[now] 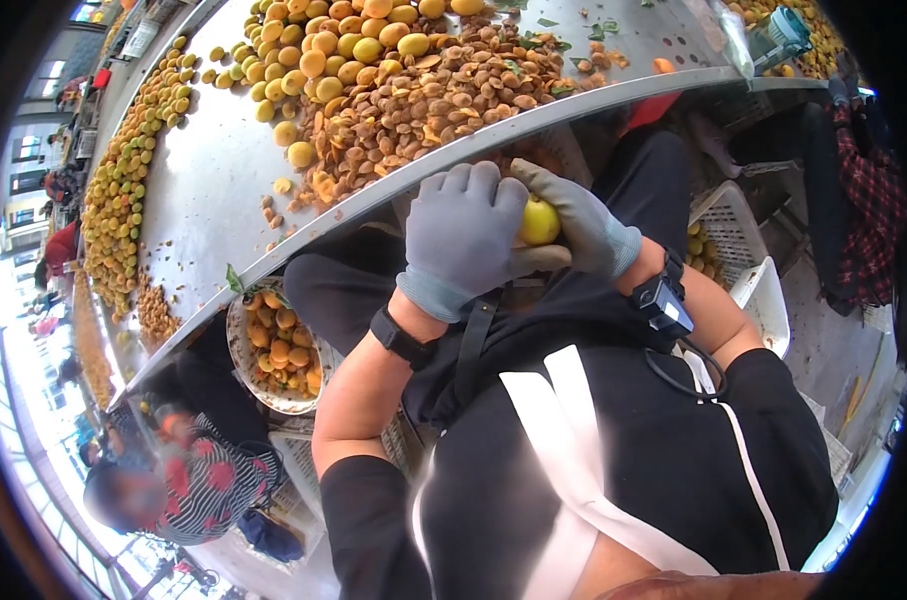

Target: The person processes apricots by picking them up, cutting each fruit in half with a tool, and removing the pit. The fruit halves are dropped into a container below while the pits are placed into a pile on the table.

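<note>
1 yellow-green apricot (539,221), probably light, firm but easily bruised and slightly slick, was near the metal tabletop (213,170), grasped between the gloved left hand (463,232) and gloved right hand (591,228), its rounded sides best suited to gentle finger-and-thumb pressure.

Long metal table (208,150) with raised rim, windows (27,182) along far left, bright light, grey floor (811,362) at right
</note>
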A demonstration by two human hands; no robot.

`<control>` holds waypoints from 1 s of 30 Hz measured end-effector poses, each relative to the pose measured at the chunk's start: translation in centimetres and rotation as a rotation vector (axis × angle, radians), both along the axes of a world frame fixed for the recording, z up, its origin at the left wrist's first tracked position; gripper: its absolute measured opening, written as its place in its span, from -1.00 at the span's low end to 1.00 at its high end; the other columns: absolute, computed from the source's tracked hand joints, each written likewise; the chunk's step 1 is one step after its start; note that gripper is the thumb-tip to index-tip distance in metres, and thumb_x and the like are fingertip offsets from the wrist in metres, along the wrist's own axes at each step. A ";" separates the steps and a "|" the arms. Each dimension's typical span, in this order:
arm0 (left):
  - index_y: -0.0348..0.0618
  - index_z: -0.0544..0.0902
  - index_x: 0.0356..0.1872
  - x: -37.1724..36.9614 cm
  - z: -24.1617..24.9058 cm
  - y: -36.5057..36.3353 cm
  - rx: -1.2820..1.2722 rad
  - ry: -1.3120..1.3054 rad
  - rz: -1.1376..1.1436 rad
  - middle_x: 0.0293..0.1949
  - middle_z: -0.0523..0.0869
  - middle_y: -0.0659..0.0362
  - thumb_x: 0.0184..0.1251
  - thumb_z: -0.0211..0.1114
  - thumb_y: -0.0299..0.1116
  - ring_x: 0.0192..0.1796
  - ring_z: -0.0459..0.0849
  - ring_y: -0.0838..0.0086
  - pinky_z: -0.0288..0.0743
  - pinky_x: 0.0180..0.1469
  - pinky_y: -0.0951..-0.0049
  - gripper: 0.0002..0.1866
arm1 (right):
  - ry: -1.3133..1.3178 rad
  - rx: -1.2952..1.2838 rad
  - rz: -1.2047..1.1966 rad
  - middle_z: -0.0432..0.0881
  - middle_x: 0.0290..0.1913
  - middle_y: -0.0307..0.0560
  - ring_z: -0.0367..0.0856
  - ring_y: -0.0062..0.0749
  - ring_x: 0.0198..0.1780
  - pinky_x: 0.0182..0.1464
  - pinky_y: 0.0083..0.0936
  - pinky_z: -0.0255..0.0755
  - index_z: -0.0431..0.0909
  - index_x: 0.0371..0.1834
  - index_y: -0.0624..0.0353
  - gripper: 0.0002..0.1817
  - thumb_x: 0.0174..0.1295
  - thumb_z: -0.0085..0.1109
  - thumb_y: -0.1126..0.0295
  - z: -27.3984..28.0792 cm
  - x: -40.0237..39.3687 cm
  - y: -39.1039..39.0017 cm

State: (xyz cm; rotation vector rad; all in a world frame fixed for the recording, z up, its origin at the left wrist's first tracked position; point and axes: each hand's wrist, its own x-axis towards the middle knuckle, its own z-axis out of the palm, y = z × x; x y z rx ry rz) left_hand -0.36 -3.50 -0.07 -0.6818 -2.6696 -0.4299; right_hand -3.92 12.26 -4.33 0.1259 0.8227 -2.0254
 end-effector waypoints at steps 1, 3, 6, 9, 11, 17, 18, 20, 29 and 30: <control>-0.16 0.60 -0.41 0.0 0.2 0.0 -0.028 -0.020 0.007 -0.37 0.59 0.11 -0.23 0.39 0.38 -0.35 0.61 0.24 0.46 -0.27 0.29 -0.30 | -0.051 0.005 0.009 0.55 0.03 -0.20 0.54 -0.60 0.05 0.12 -0.60 0.48 0.41 0.14 0.14 -0.64 0.53 -0.20 0.15 -0.3 0.0 0.1; -0.16 0.60 -0.42 0.3 0.4 0.1 -0.056 -0.047 0.016 -0.37 0.59 0.11 -0.23 0.38 0.38 -0.34 0.61 0.24 0.46 -0.24 0.30 -0.29 | 0.123 0.058 0.036 0.55 0.02 -0.19 0.54 -0.60 0.04 0.11 -0.60 0.47 0.43 0.11 0.14 -0.69 0.50 -0.17 0.21 -0.4 0.5 0.7; -0.16 0.62 -0.43 0.3 0.3 0.8 -0.033 -0.003 -0.072 -0.37 0.58 0.12 -0.21 0.36 0.39 -0.33 0.61 0.24 0.45 -0.22 0.29 -0.29 | 0.624 0.185 0.096 0.56 0.00 -0.18 0.54 -0.56 0.03 0.09 -0.57 0.47 0.46 0.07 0.14 -0.75 0.43 -0.09 0.31 -0.7 0.5 1.3; -0.16 0.63 -0.42 0.2 0.1 1.1 -0.072 0.023 -0.114 -0.38 0.57 0.13 -0.19 0.34 0.40 -0.31 0.60 0.23 0.45 -0.20 0.27 -0.30 | 1.131 0.332 0.130 0.57 0.00 -0.16 0.56 -0.49 0.01 0.09 -0.50 0.46 0.48 0.04 0.13 -0.76 0.34 0.01 0.38 -0.7 0.0 1.9; -0.14 0.64 -0.43 0.0 0.1 1.2 -0.092 -0.010 -0.117 -0.39 0.57 0.14 -0.17 0.33 0.40 -0.29 0.59 0.24 0.43 -0.21 0.27 -0.31 | 1.323 0.408 0.128 0.58 0.00 -0.15 0.56 -0.45 0.01 0.10 -0.47 0.46 0.48 0.03 0.13 -0.74 0.29 0.06 0.41 -0.8 0.0 2.2; -0.10 0.60 -0.41 0.4 0.8 1.5 -0.142 -0.067 -0.221 -0.44 0.53 0.16 -0.03 0.20 0.41 -0.36 0.54 0.31 0.34 -0.26 0.30 -0.34 | 1.278 0.365 0.173 0.59 -0.01 -0.10 0.58 -0.38 0.04 0.12 -0.44 0.46 0.47 0.05 0.14 -0.67 0.21 0.17 0.39 -0.7 1.3 3.4; -0.10 0.60 -0.41 0.4 0.8 1.4 -0.145 -0.067 -0.221 -0.44 0.53 0.16 -0.03 0.20 0.41 -0.36 0.54 0.31 0.34 -0.26 0.30 -0.34 | 1.213 0.350 0.133 0.59 -0.01 -0.09 0.58 -0.38 0.03 0.11 -0.44 0.47 0.47 0.07 0.16 -0.64 0.20 0.18 0.38 -1.0 1.7 3.2; -0.08 0.57 -0.46 0.4 0.7 1.4 -0.138 0.018 -0.176 -0.48 0.53 0.17 0.00 0.21 0.38 -0.43 0.54 0.32 0.34 -0.32 0.32 -0.38 | 1.142 0.336 0.092 0.59 0.00 -0.09 0.58 -0.38 0.03 0.11 -0.44 0.47 0.47 0.08 0.18 -0.62 0.19 0.20 0.36 -1.0 2.5 2.7; -0.10 0.51 -0.56 1.4 -0.2 1.8 0.151 0.074 -0.116 -0.59 0.49 0.14 -0.07 0.37 0.11 -0.59 0.52 0.23 0.37 -0.53 0.30 -0.54 | 1.064 0.540 -0.377 0.58 0.02 -0.01 0.54 -0.27 0.08 0.21 -0.45 0.35 0.49 0.04 0.29 -0.69 0.28 0.05 0.39 -0.8 5.0 0.8; -0.10 0.51 -0.56 1.6 -0.7 1.9 0.150 0.078 -0.114 -0.59 0.49 0.14 -0.07 0.37 0.11 -0.59 0.52 0.23 0.37 -0.53 0.30 -0.54 | 1.071 0.573 -0.368 0.57 0.02 0.00 0.54 -0.25 0.08 0.22 -0.43 0.34 0.50 0.03 0.29 -0.69 0.29 0.03 0.38 -1.4 5.1 0.8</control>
